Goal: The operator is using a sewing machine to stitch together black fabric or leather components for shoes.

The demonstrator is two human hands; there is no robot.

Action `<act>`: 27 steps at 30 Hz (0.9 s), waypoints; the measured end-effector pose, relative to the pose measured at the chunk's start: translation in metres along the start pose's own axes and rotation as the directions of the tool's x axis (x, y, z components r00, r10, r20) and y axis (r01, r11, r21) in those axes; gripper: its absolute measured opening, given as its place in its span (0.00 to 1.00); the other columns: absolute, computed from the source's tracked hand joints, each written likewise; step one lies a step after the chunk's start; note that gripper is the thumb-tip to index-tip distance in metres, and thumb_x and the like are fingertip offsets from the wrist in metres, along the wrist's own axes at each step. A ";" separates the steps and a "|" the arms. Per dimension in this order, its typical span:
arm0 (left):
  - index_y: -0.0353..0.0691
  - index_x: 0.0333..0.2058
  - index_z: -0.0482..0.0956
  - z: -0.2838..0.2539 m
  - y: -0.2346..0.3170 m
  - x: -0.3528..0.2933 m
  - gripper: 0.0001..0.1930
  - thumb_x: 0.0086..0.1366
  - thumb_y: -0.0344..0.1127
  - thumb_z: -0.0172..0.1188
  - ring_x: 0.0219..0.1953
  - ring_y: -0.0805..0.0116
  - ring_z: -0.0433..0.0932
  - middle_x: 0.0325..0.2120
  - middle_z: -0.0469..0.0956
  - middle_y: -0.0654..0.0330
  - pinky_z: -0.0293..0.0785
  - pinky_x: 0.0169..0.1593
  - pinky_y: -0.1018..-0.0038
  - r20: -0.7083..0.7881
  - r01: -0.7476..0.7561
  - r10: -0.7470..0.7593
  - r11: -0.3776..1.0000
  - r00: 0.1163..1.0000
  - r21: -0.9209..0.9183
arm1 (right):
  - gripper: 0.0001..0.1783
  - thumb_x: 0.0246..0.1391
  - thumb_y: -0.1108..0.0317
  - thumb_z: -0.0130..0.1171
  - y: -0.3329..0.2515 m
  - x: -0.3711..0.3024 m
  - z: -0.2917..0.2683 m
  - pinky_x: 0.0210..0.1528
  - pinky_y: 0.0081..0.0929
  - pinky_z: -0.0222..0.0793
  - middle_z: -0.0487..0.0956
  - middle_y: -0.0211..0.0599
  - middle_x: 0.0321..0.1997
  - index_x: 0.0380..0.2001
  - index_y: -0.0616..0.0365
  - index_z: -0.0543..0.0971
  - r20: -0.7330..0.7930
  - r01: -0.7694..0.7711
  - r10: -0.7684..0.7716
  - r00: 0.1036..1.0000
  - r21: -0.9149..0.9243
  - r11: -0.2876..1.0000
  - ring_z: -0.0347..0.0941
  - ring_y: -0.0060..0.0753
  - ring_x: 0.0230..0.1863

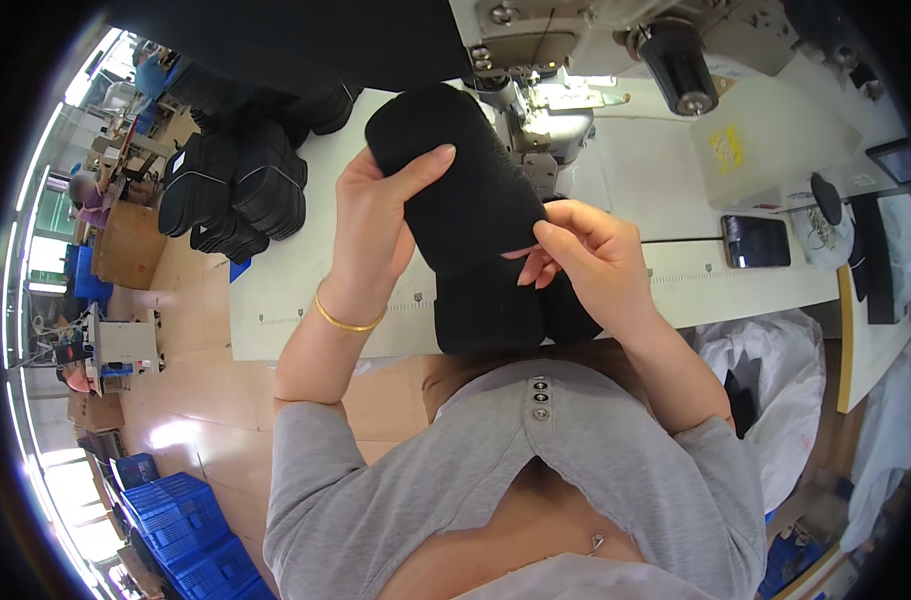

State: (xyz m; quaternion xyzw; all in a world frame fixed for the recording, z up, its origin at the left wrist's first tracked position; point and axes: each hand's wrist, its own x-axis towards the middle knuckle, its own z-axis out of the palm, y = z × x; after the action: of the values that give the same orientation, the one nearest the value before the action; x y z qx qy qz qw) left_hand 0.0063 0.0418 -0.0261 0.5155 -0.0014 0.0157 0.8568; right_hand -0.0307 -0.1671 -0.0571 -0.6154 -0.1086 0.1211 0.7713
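A long black fabric piece (455, 190) with a rounded far end is held up over the white sewing table, just left of the sewing machine's needle area (545, 120). My left hand (380, 200) grips its left edge, thumb on top and the other fingers underneath. At the lower right edge, my right hand (585, 250) pinches the piece between thumb and fingers. More black fabric pieces (487, 312) lie below it at the table's near edge, partly covered by the held one.
Tied stacks of black pieces (267, 180) sit at the table's left end. A dark spool (678, 70) hangs from the machine. Right of it are a translucent bin (765, 145) and a phone (756, 242). A white sack (775, 390) stands at my right, blue crates (185, 530) at lower left.
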 end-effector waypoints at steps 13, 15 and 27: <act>0.32 0.33 0.80 0.012 0.011 0.068 0.08 0.53 0.20 0.69 0.31 0.73 0.80 0.29 0.81 0.61 0.77 0.35 0.78 0.146 -0.226 0.182 0.896 0.972 0.382 | 0.10 0.64 0.70 0.50 -0.017 0.034 0.000 0.25 0.16 0.70 0.85 0.45 0.32 0.36 0.64 0.78 -0.098 0.115 -0.112 0.989 0.024 0.993 0.77 0.21 0.22; 0.33 0.31 0.80 0.011 0.012 0.068 0.09 0.52 0.20 0.70 0.29 0.73 0.79 0.27 0.80 0.62 0.76 0.35 0.77 0.162 -0.223 0.170 0.888 0.972 0.403 | 0.10 0.64 0.70 0.50 -0.016 0.034 0.000 0.25 0.16 0.70 0.85 0.44 0.31 0.36 0.64 0.78 -0.097 0.121 -0.117 0.988 0.030 0.992 0.78 0.22 0.22; 0.33 0.36 0.79 0.008 0.010 0.067 0.11 0.54 0.24 0.70 0.34 0.71 0.78 0.32 0.79 0.62 0.75 0.41 0.73 0.076 -0.168 0.154 0.772 0.985 0.613 | 0.09 0.64 0.69 0.51 -0.009 0.037 0.008 0.28 0.16 0.71 0.85 0.42 0.31 0.36 0.64 0.78 -0.113 0.170 -0.169 0.979 -0.003 0.985 0.78 0.21 0.24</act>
State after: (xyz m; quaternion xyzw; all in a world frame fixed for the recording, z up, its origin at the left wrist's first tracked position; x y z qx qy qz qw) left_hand 0.0727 0.0412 -0.0122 0.7652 -0.0493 0.0829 0.6366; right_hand 0.0022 -0.1502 -0.0460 -0.6070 -0.1163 0.0204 0.7859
